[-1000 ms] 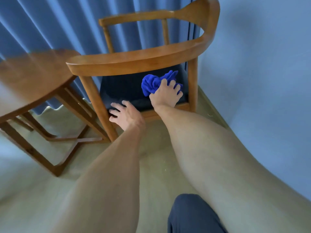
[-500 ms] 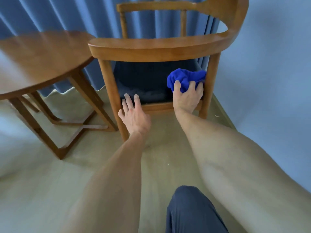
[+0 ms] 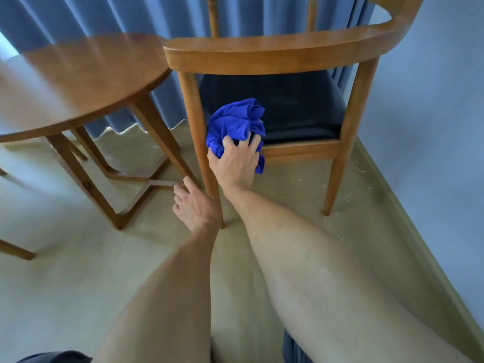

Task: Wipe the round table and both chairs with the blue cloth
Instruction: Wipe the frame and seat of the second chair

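Observation:
A wooden chair (image 3: 275,55) with a curved backrest and a dark seat cushion (image 3: 293,106) stands in front of me. My right hand (image 3: 235,159) grips the bunched blue cloth (image 3: 235,121) at the seat's front left corner, beside the chair's left leg (image 3: 199,132). Lower down, my left hand (image 3: 195,205) rests against that same leg with its fingers spread and nothing in it. The round wooden table (image 3: 78,74) stands to the left of the chair.
Blue curtains (image 3: 104,17) hang behind the table and chair. A pale blue wall (image 3: 432,113) runs close along the chair's right side. The table's crossed base (image 3: 146,179) sits on the floor just left of my left hand. Another wooden leg (image 3: 15,250) shows at the far left.
My right hand slid the cloth from the seat's right side to its front left corner. My left hand dropped from the seat's front edge down the left leg. The view shifted right.

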The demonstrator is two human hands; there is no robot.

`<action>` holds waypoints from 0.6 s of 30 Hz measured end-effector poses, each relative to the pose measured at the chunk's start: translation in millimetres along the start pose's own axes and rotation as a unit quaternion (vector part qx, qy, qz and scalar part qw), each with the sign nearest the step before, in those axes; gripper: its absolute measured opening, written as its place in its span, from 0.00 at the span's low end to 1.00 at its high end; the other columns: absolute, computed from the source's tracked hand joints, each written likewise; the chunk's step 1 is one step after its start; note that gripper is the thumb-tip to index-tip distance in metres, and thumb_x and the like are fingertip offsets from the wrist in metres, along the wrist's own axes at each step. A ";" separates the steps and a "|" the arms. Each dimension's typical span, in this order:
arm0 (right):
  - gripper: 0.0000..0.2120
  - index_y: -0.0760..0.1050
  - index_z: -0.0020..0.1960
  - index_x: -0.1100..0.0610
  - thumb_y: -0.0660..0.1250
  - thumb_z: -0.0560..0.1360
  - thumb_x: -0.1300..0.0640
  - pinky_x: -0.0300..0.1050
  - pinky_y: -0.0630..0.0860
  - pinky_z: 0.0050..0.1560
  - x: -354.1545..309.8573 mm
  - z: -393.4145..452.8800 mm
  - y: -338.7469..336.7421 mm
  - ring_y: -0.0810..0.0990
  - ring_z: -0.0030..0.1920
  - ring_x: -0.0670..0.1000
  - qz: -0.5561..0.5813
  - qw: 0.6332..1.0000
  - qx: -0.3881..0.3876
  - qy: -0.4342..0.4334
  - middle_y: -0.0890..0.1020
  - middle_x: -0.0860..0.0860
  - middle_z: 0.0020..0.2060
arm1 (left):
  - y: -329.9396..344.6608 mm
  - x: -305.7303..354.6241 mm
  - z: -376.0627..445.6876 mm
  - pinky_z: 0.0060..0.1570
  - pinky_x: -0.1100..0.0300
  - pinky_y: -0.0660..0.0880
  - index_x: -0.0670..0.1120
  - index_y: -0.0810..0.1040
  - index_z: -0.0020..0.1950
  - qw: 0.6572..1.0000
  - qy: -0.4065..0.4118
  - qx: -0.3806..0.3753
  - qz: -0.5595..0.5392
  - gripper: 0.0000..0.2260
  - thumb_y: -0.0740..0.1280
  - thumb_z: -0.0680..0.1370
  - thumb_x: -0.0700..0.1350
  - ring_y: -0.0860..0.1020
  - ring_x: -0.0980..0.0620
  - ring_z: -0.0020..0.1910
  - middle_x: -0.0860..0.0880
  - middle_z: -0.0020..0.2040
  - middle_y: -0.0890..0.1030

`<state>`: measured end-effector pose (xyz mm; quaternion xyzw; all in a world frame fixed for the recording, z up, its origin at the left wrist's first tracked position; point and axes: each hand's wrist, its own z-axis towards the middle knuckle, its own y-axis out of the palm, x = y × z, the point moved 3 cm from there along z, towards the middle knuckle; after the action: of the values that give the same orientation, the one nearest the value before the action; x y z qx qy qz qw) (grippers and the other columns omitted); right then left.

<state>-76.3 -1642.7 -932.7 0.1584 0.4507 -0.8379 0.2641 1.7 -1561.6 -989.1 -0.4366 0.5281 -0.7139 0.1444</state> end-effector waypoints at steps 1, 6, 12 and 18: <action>0.14 0.79 0.43 0.54 0.70 0.71 0.43 0.56 0.78 0.44 2.5 1.8 -1.0 0.69 0.60 0.60 -0.007 1.000 -0.006 -0.002 0.74 0.57 0.60 | 1.7 3.2 -2.7 0.64 0.47 0.66 0.46 0.65 0.69 1.000 -0.001 -0.003 0.001 0.24 0.64 0.73 0.44 0.69 0.41 0.64 0.41 0.67 0.68; 0.13 0.79 0.46 0.57 0.74 0.69 0.48 0.54 0.79 0.40 31.4 15.6 -11.8 0.70 0.59 0.58 0.001 0.999 -0.034 0.012 0.73 0.56 0.61 | 13.0 29.2 -23.3 0.61 0.48 0.67 0.45 0.65 0.68 1.000 0.026 -0.013 0.007 0.24 0.66 0.72 0.42 0.70 0.40 0.62 0.41 0.64 0.68; 0.15 0.76 0.53 0.56 0.72 0.71 0.49 0.57 0.76 0.50 133.2 28.7 -50.3 0.68 0.62 0.60 0.003 0.967 0.007 0.255 0.70 0.58 0.63 | 14.4 59.6 -25.8 0.59 0.47 0.68 0.46 0.62 0.71 0.999 0.051 0.002 -0.006 0.27 0.63 0.73 0.39 0.70 0.40 0.60 0.41 0.65 0.67; 0.11 0.75 0.50 0.59 0.68 0.71 0.54 0.57 0.75 0.58 238.7 55.1 -125.7 0.74 0.58 0.63 -0.018 0.959 -0.018 0.282 0.76 0.58 0.56 | 26.2 63.7 -20.2 0.60 0.45 0.70 0.44 0.58 0.74 0.999 0.040 -0.012 -0.007 0.31 0.65 0.73 0.40 0.69 0.40 0.64 0.41 0.69 0.65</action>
<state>-344.8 -1703.4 -938.5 0.3754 0.5250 -0.7554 0.1137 -57.4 -1601.9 -983.4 -0.4130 0.5389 -0.7255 0.1126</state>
